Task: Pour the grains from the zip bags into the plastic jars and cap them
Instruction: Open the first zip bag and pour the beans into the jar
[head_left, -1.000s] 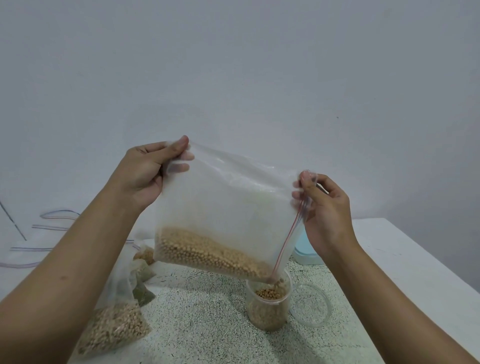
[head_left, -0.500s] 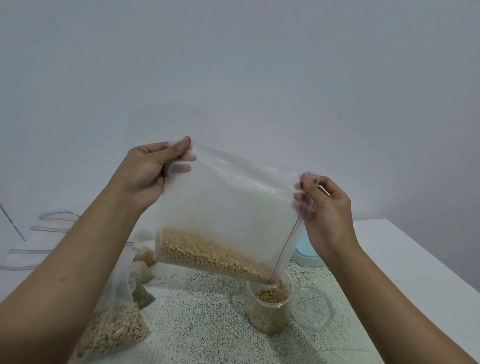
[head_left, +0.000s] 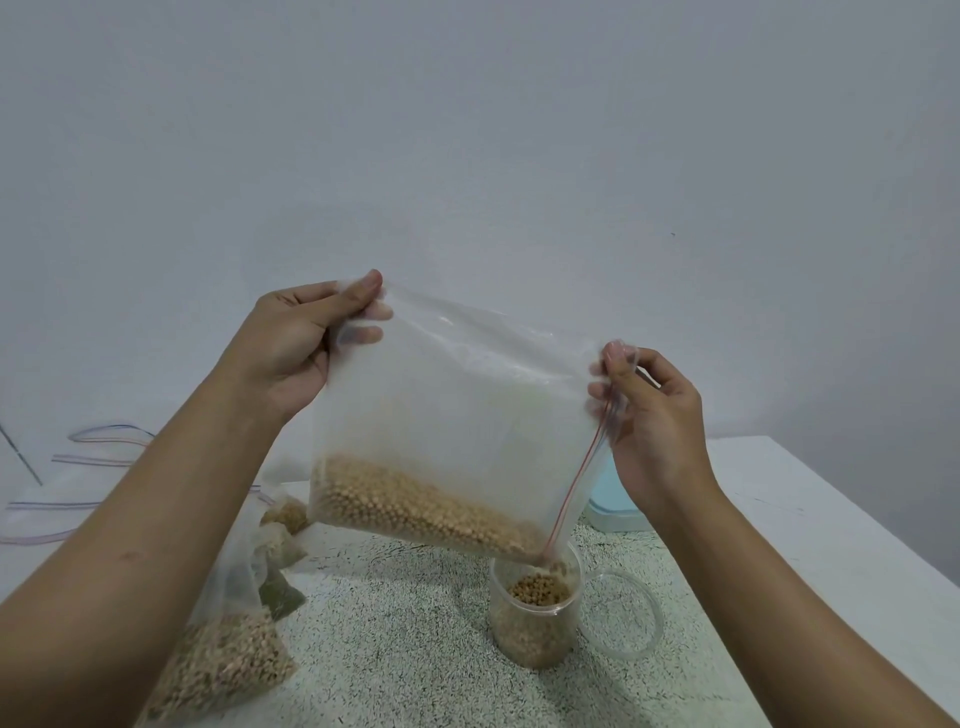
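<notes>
Zip bag (head_left: 457, 415) tilted above the tabletop (head_left: 415, 649), its pose unchanged from the earlier frame. Left hand (head_left: 291, 348) pinches its upper corner; right hand (head_left: 654, 415) pinches the red-zip edge. Grains (head_left: 415, 509) pool at its low corner, over the partly filled, open plastic jar (head_left: 535, 618); a clear lid (head_left: 623, 616) lies beside the jar.
</notes>
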